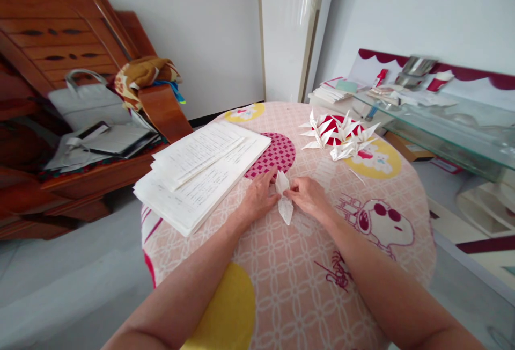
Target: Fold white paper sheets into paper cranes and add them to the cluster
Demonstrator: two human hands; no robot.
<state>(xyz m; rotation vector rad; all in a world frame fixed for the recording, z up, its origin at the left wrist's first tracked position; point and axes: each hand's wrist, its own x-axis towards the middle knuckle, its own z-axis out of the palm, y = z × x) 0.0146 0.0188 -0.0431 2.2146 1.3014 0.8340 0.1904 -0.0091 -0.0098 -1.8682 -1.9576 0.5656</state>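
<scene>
A small white folded paper [285, 211], a long diamond pointed at both ends, stands between my hands just above or on the tablecloth. My left hand [260, 195] holds its left side, the thumb against the middle and the fingers curled near the upper point. From the right, my right hand [308, 194] pinches it at the middle, with thumb and forefinger closed. Several folded paper cranes [341, 130] sit in a cluster beyond my right hand. A stack of printed paper sheets [197, 178] lies to the left of my left hand.
The round table wears a pink patterned cloth [281, 285]. A thin white strip [357, 176] lies near the cranes. At right stands a glass shelf [442, 124] with cups and papers. A wooden bench [100, 173] holding a bag [88, 100] is at left; a tall white cabinet unit [285, 38] stands behind.
</scene>
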